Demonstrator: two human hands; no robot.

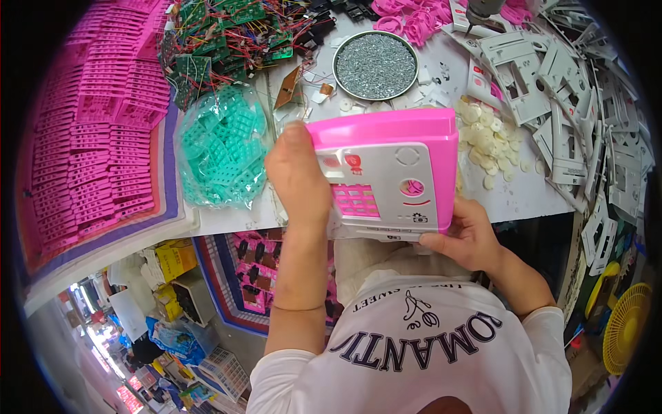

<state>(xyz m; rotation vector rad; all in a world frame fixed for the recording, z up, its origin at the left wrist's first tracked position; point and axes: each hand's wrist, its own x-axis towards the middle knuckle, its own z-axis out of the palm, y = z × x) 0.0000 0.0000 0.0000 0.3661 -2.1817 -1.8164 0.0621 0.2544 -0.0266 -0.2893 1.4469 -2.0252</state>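
Pink-and-white casing point(386, 176): where do you have it?

You're holding it up above the near edge of the worktop point(531, 196), around the middle of that edge, tilted, with its white face toward your eyes.

How is your left hand point(301, 181) set?

It's raised along the casing's left side, back of the hand showing, thumb pointing up by the upper-left corner. Your left forearm point(300, 276) rises almost straight beneath it. That hand is closed on the side, though its fingertips are hidden from you.

And your right hand point(472, 238)?

Lower down, clamped on the lower-right corner: your thumb presses the front, your fingers curl behind the right side. Your right forearm point(520, 276) slants in from the lower right, elbow bent outward.

What lies around your hands?

Left of your left hand, a bag of turquoise parts point(222, 148) sits by the worktop's near edge. Beyond the casing, toward the far edge, you have a round dish point(376, 98) of small metal pieces; pale discs point(493, 141) lie to its right.
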